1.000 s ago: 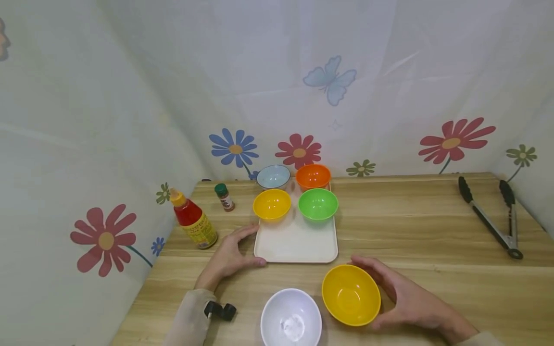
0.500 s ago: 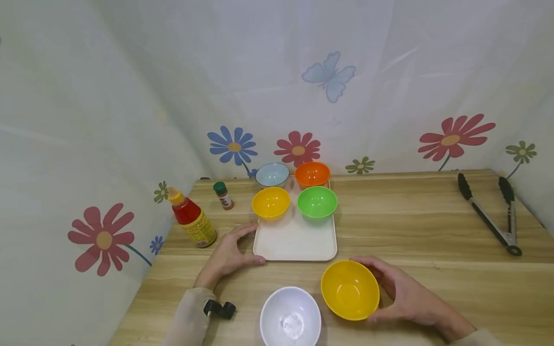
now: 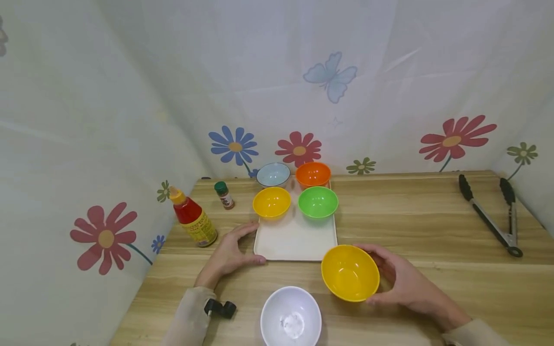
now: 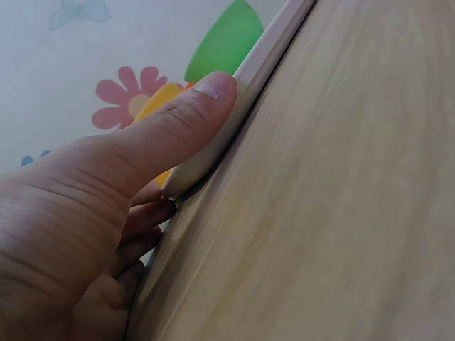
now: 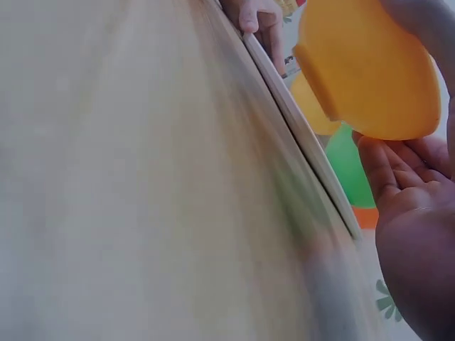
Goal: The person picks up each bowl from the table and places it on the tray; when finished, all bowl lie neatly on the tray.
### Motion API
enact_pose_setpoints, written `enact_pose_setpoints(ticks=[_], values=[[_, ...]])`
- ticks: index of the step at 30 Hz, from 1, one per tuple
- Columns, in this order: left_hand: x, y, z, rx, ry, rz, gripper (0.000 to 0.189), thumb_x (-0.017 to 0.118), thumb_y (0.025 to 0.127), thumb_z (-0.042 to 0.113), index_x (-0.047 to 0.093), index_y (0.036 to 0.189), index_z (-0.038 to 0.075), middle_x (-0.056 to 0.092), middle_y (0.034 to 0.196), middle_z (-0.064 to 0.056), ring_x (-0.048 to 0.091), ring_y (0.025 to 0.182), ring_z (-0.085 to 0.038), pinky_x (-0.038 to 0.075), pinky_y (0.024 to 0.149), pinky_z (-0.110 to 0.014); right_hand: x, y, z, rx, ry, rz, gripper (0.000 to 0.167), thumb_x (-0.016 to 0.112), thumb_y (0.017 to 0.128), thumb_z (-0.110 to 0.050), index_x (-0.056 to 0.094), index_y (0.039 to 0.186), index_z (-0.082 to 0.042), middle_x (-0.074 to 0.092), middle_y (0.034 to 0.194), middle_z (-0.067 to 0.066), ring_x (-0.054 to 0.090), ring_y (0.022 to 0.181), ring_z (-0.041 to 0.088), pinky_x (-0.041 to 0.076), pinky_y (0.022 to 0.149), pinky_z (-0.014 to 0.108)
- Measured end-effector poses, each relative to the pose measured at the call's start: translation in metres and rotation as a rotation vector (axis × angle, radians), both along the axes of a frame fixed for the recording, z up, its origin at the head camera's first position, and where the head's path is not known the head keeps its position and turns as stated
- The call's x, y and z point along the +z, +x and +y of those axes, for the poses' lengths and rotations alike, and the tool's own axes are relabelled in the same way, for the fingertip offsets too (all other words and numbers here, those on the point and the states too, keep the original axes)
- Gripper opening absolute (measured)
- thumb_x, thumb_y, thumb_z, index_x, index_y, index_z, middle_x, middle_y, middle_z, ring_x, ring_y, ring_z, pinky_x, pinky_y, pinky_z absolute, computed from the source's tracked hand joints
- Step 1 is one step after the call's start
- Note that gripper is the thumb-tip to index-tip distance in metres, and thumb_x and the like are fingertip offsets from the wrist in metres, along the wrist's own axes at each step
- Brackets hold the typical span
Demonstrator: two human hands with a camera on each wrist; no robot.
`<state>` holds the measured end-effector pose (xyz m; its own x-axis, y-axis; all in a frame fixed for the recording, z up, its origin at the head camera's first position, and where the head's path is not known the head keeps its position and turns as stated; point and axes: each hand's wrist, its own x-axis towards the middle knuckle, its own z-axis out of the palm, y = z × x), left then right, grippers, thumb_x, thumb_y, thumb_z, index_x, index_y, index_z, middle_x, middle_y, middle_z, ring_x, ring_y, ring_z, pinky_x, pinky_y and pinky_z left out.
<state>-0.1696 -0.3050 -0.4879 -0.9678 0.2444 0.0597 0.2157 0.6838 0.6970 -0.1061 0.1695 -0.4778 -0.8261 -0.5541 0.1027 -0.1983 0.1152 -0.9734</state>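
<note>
My right hand (image 3: 409, 288) holds a yellow bowl (image 3: 350, 274) from its right side, thumb near and fingers far. In the right wrist view this bowl (image 5: 370, 78) is clear of the wood, its fingertips close under it. My left hand (image 3: 229, 257) grips the near left corner of a cream tray (image 3: 294, 242); in the left wrist view the thumb (image 4: 181, 121) lies against the front rim and the fingers along the side. On the tray's far part stand a second yellow bowl (image 3: 271, 203), a green bowl (image 3: 318, 202), an orange bowl (image 3: 313, 174) and a pale blue bowl (image 3: 273, 175).
A white bowl (image 3: 291, 317) stands at the table's near side, left of the held bowl. Left of the tray are a red sauce bottle (image 3: 195, 218) and a small green-capped spice jar (image 3: 224, 195). Black-tipped tongs (image 3: 493, 221) lie spread at the right. Flowered curtains surround the table (image 3: 402, 216).
My right hand has lifted the yellow bowl and moved it forward, up to the tray's near right corner. The left hand has stayed at the tray.
</note>
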Motion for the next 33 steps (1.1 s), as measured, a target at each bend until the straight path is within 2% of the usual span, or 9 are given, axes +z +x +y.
enact_pose_setpoints(ticks=[7,15,22,33], values=[[0.0,0.0,0.001,0.005,0.002,0.001,0.109,0.106,0.069,0.055,0.06,0.162,0.023,0.05,0.173,-0.003,0.043,0.162,-0.036,0.032,0.135,-0.063,0.007,-0.015,-0.008,-0.037,-0.017,0.068,0.092,0.099,0.085,-0.012,0.05,0.162,-0.014,0.056,0.163,0.006,0.058,0.145,0.012,0.042,0.121,0.014],[-0.001,-0.001,0.0,-0.01,0.0,0.0,0.109,0.106,0.07,0.052,0.058,0.163,0.023,0.051,0.172,-0.001,0.043,0.162,-0.034,0.032,0.136,-0.06,0.012,-0.027,-0.017,-0.037,-0.04,0.058,0.093,0.097,0.086,-0.012,0.047,0.164,-0.015,0.054,0.164,0.004,0.057,0.146,0.015,0.042,0.121,0.015],[0.002,0.001,0.001,-0.014,-0.011,-0.003,0.11,0.106,0.071,0.052,0.057,0.164,0.021,0.051,0.172,-0.002,0.043,0.162,-0.034,0.032,0.136,-0.059,0.016,-0.033,-0.027,-0.061,-0.018,0.038,0.093,0.099,0.085,-0.017,0.048,0.164,-0.019,0.055,0.163,0.0,0.056,0.148,0.017,0.041,0.12,0.014],[0.004,0.001,0.001,-0.016,-0.013,0.005,0.109,0.105,0.07,0.053,0.058,0.163,0.022,0.052,0.172,-0.002,0.044,0.162,-0.035,0.032,0.135,-0.061,0.023,-0.053,-0.055,-0.041,-0.069,0.082,0.096,0.1,0.085,-0.016,0.047,0.165,-0.016,0.054,0.164,0.003,0.056,0.149,0.024,0.045,0.122,0.02]])
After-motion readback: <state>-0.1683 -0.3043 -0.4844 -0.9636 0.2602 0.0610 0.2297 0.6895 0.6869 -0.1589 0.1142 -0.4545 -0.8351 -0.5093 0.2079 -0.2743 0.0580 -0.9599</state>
